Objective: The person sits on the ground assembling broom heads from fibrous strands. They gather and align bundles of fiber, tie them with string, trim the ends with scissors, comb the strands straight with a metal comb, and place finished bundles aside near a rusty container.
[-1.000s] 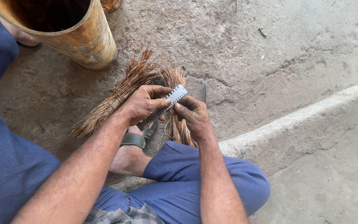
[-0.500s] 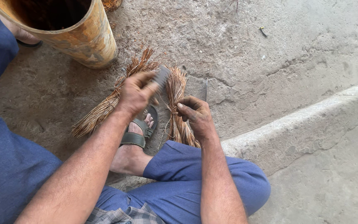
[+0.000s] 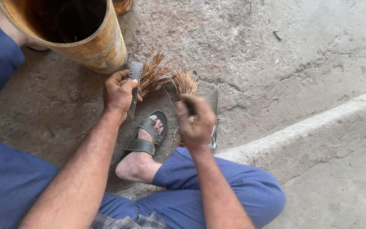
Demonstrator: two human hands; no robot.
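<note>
My right hand (image 3: 195, 121) grips a bundle of brown fibre stalks (image 3: 184, 87), the brushy tips fanning toward twelve o'clock over the concrete floor (image 3: 276, 63). A second, looser bundle (image 3: 154, 77) lies just beside it at ten o'clock, spreading toward the rusty orange drum (image 3: 100, 48). My left hand (image 3: 118, 94) holds a flat, narrow metal strip (image 3: 134, 87) with a row of small holes or teeth, upright and lifted off the stalks, at nine o'clock from the held bundle.

I judge this to be the gap between strokes of dressing the fibres: the strip is off the bundle, and the next pass calls for a firm hold on the stalks and the strip's edge laid square on them.

My right fingers are curled tight around the stalks, though motion blur hides the exact grip. My left fingers wrap the strip closely, thumb along its side. My sandalled foot (image 3: 147, 138) rests at seven o'clock, between both hands. A slim metal tool (image 3: 215, 123) lies on the floor just beside my right hand at three o'clock.
</note>
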